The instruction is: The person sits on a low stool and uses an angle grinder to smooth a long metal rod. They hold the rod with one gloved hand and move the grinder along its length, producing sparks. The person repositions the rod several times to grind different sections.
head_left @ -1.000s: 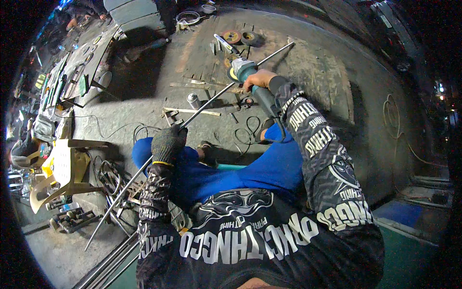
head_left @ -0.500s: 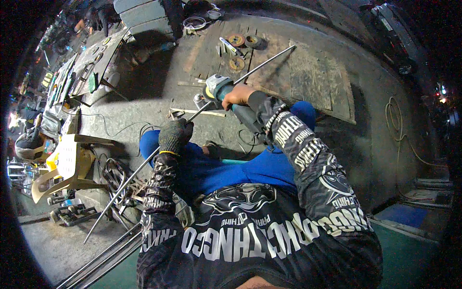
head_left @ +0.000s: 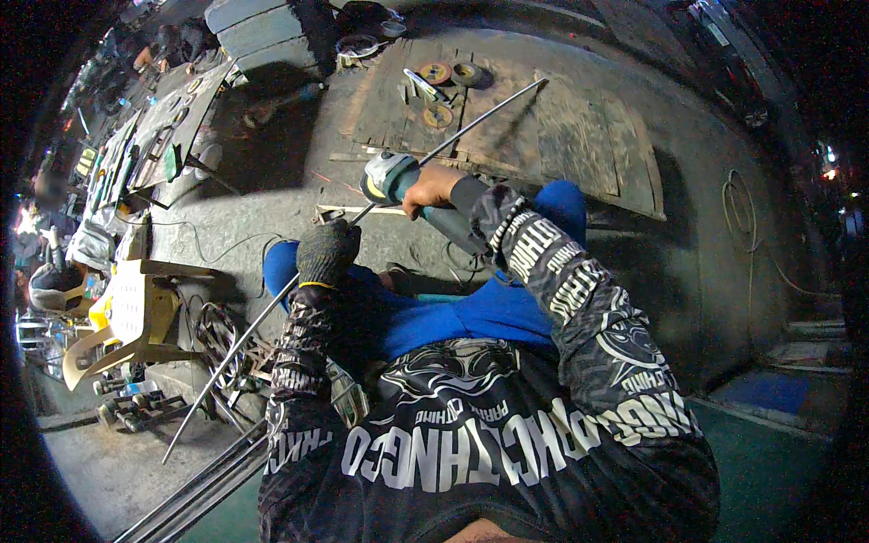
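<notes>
Angle grinder (head_left: 396,178) sits tight in our bare right hand (head_left: 433,188), touching the long metal rod (head_left: 272,303). Our gloved left hand (head_left: 326,253) squeezes that rod above our blue knees (head_left: 471,317).

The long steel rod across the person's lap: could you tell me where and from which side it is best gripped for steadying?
Grip the rod on its bare shaft just short of the angle grinder, from above, as the gloved left hand does now. It runs diagonally from the floor at lower left to the wooden boards, so a hold near the grinder probably steadies it best. The right hand holds the grinder.
</notes>
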Available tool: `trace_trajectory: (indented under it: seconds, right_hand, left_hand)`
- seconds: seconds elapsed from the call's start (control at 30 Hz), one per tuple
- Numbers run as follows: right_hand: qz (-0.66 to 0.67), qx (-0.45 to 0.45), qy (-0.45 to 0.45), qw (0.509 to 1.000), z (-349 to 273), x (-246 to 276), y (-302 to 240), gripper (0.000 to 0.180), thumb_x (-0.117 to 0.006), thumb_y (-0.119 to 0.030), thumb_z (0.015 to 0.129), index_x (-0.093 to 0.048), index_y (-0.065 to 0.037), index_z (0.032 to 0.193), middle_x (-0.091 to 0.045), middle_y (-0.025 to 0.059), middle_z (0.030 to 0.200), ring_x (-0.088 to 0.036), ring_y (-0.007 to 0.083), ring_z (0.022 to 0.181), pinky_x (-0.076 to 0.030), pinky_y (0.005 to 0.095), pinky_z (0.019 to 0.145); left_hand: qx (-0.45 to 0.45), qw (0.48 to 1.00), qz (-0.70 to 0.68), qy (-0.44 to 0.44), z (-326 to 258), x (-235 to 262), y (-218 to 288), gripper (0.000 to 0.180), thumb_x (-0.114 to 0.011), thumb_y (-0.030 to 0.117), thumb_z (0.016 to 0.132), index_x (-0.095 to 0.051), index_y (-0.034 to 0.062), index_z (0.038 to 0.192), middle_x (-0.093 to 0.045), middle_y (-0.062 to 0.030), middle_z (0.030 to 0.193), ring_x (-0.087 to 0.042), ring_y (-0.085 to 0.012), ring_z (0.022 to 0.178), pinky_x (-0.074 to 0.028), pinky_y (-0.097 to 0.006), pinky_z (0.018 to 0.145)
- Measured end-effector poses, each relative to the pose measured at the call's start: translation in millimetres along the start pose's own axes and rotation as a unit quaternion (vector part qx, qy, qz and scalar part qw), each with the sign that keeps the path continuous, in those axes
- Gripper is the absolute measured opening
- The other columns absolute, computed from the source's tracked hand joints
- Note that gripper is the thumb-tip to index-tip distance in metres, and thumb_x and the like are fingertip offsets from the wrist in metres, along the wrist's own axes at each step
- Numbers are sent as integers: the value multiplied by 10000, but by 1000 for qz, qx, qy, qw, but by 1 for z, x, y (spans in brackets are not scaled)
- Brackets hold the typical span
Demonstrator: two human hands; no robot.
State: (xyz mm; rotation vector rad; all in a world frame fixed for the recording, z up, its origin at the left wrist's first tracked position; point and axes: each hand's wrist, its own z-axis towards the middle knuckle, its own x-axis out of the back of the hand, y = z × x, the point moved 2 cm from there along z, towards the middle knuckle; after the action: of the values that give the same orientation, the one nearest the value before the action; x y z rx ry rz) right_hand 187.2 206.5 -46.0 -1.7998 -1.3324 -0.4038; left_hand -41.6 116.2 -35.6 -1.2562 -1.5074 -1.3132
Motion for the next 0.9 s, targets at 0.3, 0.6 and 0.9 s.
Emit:
trace_trajectory:
  seconds: [0.3,0.6,0.9]
  right_hand:
    - [-13,1,39,999,23,17,51,574,-846,-469,488,-744,6,793,-727,192,863,-690,313,725,-537,392,659]
    - [215,172,156,949,12,41,112,416,-821,-203,573,-719,-38,942,-722,87,894,-667,248,778,-517,366,733]
    - [679,63,215,699,16,-30,214,232,-718,-230,704,-681,-69,867,-643,50,848,-619,217,768,-517,363,758]
  left_hand:
    - [-20,999,-37,20,5,-4,2,247,-639,303,839,-708,83,928,-706,-177,922,-676,-393,874,-531,-509,785]
    - [-89,976,-181,81,-23,5,-22,221,-663,266,822,-702,89,950,-706,-167,945,-674,-390,885,-531,-502,788]
    - [22,987,-158,35,-123,14,-58,240,-666,246,814,-681,83,990,-691,-175,977,-662,-392,906,-522,-500,805]
